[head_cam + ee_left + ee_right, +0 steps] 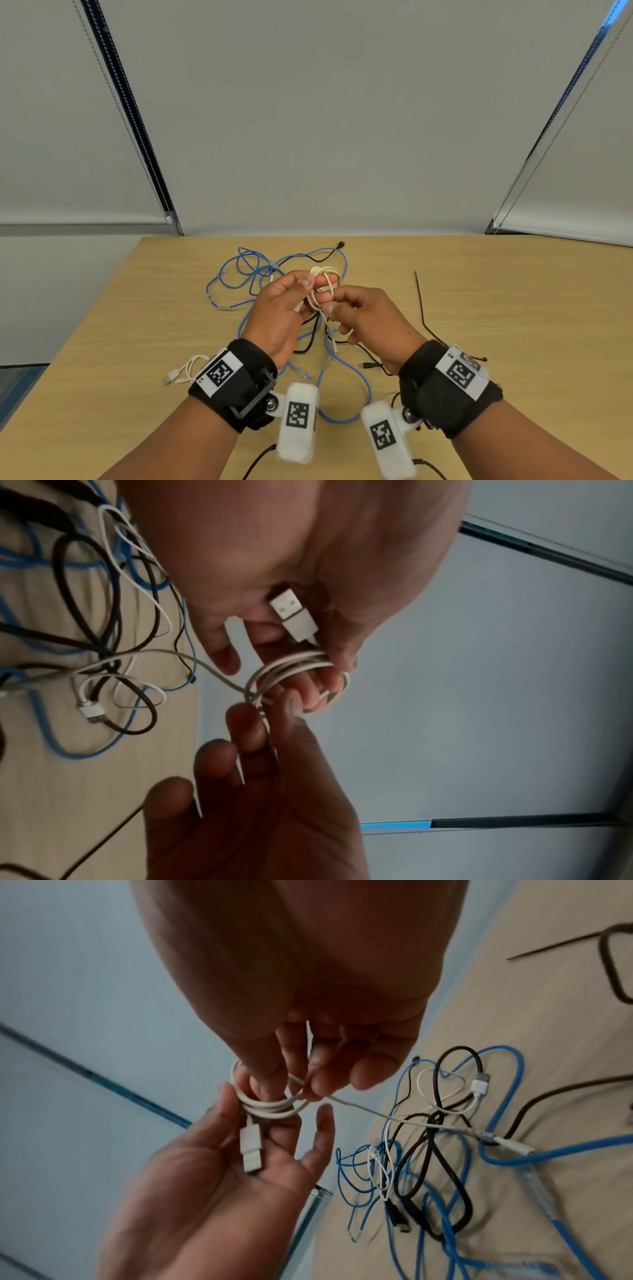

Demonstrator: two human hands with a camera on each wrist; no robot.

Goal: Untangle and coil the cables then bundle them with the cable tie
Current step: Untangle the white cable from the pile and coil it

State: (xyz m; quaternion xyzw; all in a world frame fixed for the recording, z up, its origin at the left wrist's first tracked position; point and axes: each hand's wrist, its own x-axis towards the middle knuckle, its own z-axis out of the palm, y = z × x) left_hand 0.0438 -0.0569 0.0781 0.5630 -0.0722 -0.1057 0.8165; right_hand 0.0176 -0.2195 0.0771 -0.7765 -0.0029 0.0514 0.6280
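A white cable (323, 287) is being held above the middle of a light wooden bench (496, 308), wound into a small coil of several loops. The coil is being gripped by the left hand (281, 308), its thumb and fingers (337, 656) curled around the loops, with the cable's white USB plug (293, 615) lying against the palm. The right hand (370, 318) is being held just right of the left, touching the coil; its thumb and forefinger are pinching the white strand where it leaves the loops, while the other fingers (369, 1069) are loosely bent. From that pinch the free length of the white cable is trailing down to the bench. Beneath and beyond the hands, a tangle is lying on the bench: a blue cable (239, 270) spreading in wide loops to the far left and near middle, and a black cable (308, 255) threading through it. A second white lead (186, 371) is lying near the left wrist. A thin black cable tie (420, 301) is lying straight on the bench to the right, apart from the tangle.
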